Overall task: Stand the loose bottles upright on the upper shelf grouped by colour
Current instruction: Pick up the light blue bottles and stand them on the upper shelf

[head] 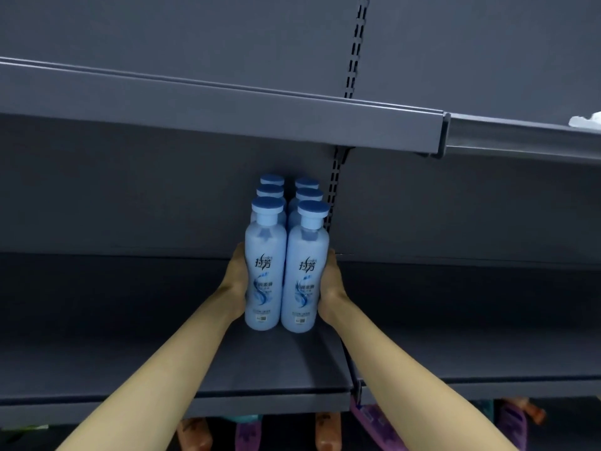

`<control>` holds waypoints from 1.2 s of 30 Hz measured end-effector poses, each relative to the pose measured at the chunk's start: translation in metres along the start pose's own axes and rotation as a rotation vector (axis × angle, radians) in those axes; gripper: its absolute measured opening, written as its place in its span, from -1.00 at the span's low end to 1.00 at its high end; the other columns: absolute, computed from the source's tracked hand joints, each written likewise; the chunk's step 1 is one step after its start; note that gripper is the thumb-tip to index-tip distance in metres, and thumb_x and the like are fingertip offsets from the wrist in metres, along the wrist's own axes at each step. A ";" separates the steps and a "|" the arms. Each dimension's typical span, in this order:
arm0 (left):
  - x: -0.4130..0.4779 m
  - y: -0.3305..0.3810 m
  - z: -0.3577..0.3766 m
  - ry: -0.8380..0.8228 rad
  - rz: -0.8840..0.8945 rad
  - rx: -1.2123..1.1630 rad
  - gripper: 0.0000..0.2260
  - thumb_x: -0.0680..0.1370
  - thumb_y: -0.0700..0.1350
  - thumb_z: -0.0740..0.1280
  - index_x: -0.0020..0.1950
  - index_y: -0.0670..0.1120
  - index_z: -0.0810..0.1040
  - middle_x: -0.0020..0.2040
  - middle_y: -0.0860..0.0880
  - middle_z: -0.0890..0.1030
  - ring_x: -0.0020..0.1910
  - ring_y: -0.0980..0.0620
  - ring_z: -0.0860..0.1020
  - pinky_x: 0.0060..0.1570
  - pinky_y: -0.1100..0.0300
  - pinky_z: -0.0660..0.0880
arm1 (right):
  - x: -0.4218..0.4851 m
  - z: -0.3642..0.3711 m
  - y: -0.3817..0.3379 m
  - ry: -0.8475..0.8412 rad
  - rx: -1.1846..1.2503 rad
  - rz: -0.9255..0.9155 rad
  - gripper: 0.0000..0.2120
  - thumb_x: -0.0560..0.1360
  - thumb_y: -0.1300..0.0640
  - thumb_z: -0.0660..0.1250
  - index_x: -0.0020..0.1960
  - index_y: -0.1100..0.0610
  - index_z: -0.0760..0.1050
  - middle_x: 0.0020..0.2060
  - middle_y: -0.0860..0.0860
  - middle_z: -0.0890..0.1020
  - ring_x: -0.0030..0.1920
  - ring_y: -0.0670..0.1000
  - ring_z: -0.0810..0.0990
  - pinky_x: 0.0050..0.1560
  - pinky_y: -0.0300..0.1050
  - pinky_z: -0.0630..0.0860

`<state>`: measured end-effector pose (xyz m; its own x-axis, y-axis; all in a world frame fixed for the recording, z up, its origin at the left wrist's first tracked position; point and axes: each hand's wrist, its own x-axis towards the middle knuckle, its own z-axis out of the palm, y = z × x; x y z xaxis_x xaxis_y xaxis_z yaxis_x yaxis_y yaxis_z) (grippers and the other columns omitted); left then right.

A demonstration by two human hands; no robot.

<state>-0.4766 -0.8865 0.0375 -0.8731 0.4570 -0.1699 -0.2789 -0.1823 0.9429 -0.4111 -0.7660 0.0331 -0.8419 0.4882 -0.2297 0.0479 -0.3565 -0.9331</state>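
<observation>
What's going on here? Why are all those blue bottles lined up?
A person is tidying a grey shop shelf. Six blue bottles stand upright on it in two rows of three. The left hand presses flat against the left side of the block and the right hand against the right side, as if to keep the rows snug. Underneath, orange bottles and purple bottles lie loose, not yet stood up.

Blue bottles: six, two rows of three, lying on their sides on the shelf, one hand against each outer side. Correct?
Not lying: in the head view the blue bottles stand upright, caps up, on the shelf. The rest holds: six, two rows of three, left hand and right hand against the outer sides.
</observation>
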 end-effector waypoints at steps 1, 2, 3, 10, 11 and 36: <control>0.000 0.000 0.001 -0.009 0.005 -0.002 -0.61 0.62 0.14 0.05 -0.26 -0.03 0.45 -0.27 -0.08 0.56 -0.30 -0.02 0.54 -0.25 0.14 0.52 | 0.001 -0.001 0.000 -0.002 -0.001 -0.005 -0.58 0.64 -0.11 -0.01 -0.28 0.05 0.37 -0.41 0.03 0.52 -0.41 -0.04 0.50 -0.32 -0.20 0.49; 0.001 0.000 0.001 -0.018 0.013 -0.004 -0.63 0.62 0.13 0.06 -0.27 -0.02 0.42 -0.28 -0.08 0.53 -0.32 -0.02 0.51 -0.27 0.16 0.51 | 0.002 -0.001 0.000 -0.003 -0.001 -0.009 -0.58 0.64 -0.10 -0.01 -0.29 0.05 0.37 -0.42 0.02 0.52 -0.42 -0.04 0.50 -0.33 -0.21 0.49; 0.000 0.000 0.002 -0.025 0.017 -0.007 -0.64 0.62 0.12 0.07 -0.28 -0.02 0.41 -0.29 -0.08 0.52 -0.33 -0.01 0.50 -0.29 0.17 0.51 | 0.001 -0.001 -0.001 -0.003 0.002 -0.014 -0.58 0.64 -0.09 0.00 -0.29 0.05 0.37 -0.42 0.02 0.52 -0.42 -0.04 0.50 -0.34 -0.22 0.48; 0.002 -0.001 0.003 -0.002 0.010 -0.047 -0.65 0.62 0.08 0.08 -0.31 -0.01 0.36 -0.30 -0.08 0.45 -0.35 -0.02 0.45 -0.28 0.16 0.45 | 0.005 -0.002 0.001 0.012 0.002 -0.034 -0.57 0.65 -0.05 0.00 -0.34 0.06 0.34 -0.53 -0.02 0.52 -0.51 -0.06 0.49 -0.36 -0.22 0.46; 0.002 -0.002 0.003 0.001 0.008 -0.047 -0.65 0.62 0.08 0.08 -0.32 -0.01 0.35 -0.31 -0.08 0.44 -0.36 -0.02 0.44 -0.29 0.17 0.45 | 0.005 -0.002 0.000 0.012 0.008 -0.031 -0.57 0.65 -0.05 0.00 -0.34 0.06 0.33 -0.54 -0.02 0.51 -0.51 -0.07 0.49 -0.36 -0.21 0.46; 0.003 -0.005 0.001 -0.007 0.053 -0.007 -0.66 0.64 0.04 0.06 -0.29 -0.03 0.38 -0.31 -0.09 0.49 -0.33 -0.03 0.49 -0.27 0.15 0.50 | 0.001 0.002 0.005 0.085 0.068 -0.022 -0.59 0.64 -0.04 -0.01 -0.33 0.04 0.32 -0.58 -0.06 0.49 -0.47 -0.05 0.46 -0.31 -0.15 0.42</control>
<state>-0.4775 -0.8839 0.0329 -0.8838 0.4526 -0.1182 -0.2354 -0.2120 0.9485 -0.4132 -0.7694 0.0285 -0.7935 0.5614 -0.2348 -0.0093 -0.3971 -0.9177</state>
